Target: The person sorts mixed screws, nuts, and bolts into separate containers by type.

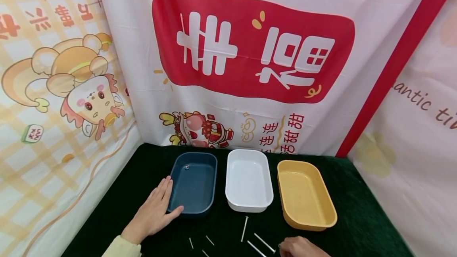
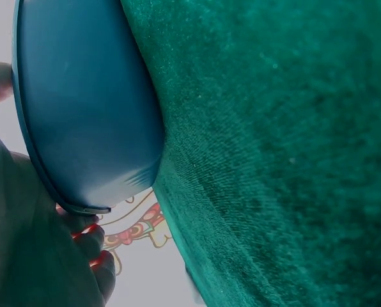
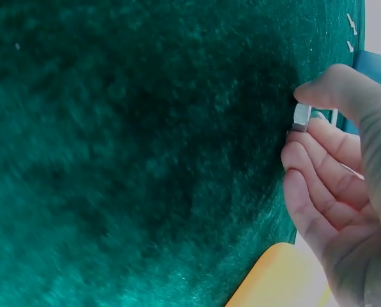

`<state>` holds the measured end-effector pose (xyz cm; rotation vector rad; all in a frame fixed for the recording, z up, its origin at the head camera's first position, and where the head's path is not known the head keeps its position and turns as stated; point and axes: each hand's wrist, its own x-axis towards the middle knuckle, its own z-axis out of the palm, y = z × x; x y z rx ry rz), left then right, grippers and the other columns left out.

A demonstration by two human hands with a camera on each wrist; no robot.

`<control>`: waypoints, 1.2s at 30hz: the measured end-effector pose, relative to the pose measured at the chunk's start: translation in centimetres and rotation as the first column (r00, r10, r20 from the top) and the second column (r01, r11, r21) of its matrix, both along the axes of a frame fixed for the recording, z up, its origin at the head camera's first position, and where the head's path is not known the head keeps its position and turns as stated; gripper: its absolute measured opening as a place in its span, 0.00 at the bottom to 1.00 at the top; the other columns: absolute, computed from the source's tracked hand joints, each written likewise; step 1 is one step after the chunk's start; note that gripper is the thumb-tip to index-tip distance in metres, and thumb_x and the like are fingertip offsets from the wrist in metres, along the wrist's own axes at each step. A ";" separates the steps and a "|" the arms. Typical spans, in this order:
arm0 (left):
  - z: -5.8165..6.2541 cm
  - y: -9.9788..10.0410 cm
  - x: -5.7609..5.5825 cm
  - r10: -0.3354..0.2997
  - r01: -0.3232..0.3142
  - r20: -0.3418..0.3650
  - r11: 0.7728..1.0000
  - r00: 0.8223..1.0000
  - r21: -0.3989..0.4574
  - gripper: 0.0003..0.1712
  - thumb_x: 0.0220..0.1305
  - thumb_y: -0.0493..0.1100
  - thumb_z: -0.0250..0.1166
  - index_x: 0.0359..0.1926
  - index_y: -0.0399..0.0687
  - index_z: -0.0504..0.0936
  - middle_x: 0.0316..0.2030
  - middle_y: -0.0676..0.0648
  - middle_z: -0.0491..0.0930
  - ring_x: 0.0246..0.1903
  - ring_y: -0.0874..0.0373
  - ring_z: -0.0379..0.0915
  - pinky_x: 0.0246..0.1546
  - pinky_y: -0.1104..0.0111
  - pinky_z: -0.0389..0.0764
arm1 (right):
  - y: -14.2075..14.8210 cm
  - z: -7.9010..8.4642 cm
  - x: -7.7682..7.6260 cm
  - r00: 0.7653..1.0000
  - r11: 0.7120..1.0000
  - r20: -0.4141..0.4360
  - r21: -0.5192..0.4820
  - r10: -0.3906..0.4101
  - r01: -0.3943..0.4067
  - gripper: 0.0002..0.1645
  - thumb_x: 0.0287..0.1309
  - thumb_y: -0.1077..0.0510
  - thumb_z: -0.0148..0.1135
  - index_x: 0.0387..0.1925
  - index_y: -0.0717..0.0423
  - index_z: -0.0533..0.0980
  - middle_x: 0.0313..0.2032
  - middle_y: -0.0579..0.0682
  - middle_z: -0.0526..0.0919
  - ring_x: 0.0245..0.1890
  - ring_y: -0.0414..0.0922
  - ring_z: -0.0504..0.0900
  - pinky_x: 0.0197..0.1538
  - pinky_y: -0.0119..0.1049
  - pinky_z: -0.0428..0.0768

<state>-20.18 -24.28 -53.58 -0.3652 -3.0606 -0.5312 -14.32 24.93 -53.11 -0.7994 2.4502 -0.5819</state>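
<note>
Printed cloth hangings box in your dark green plush surface. Trays sit left to right: blue tray, white tray, yellow tray.

Your right hand has a narrow pinch, thumb against forefinger, on a small silvery piece; reads as a hex nut. Short part, no real long axis; can't tell which way its bore points.

Key relation: that piece is at the near side, just short of the yellow tray's near end. Blue tray, with a small metal bit toward its far left, is well off to your left, past the white one. Your left hand is nearer blue: touching its rim, fingers straight, thumb apart, nothing gripped.

Long bolts lie just left of your right hand, the closest slanting toward it. Small screws lie farther left.
</note>
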 end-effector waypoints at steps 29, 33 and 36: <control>0.0 0.0 0.0 0.000 0.000 -0.009 1.000 1.000 0.008 0.61 0.70 0.77 0.55 0.84 0.37 0.50 0.85 0.37 0.46 0.84 0.36 0.43 0.81 0.36 0.54 | -3.3 5.7 -2.7 0.963 0.981 -0.188 0.059 0.193 -0.185 0.08 0.60 0.53 0.77 0.39 0.39 0.84 0.33 0.31 0.82 0.29 0.25 0.77 0.37 0.21 0.82; 0.0 0.0 0.1 0.003 -0.003 -0.007 1.000 1.000 0.006 0.61 0.70 0.77 0.55 0.84 0.37 0.50 0.85 0.37 0.45 0.84 0.35 0.43 0.81 0.36 0.54 | -4.2 6.8 -3.7 0.945 0.976 -0.245 0.050 0.216 -0.210 0.08 0.58 0.55 0.77 0.35 0.40 0.82 0.31 0.32 0.80 0.30 0.24 0.75 0.34 0.21 0.79; 0.0 0.0 0.0 0.004 -0.004 -0.007 1.000 1.000 0.004 0.61 0.70 0.77 0.55 0.84 0.37 0.50 0.85 0.37 0.46 0.84 0.35 0.43 0.81 0.36 0.54 | -4.9 7.5 -4.4 0.935 0.975 -0.279 0.034 0.221 -0.221 0.09 0.58 0.56 0.76 0.33 0.42 0.81 0.30 0.33 0.79 0.29 0.24 0.74 0.33 0.20 0.78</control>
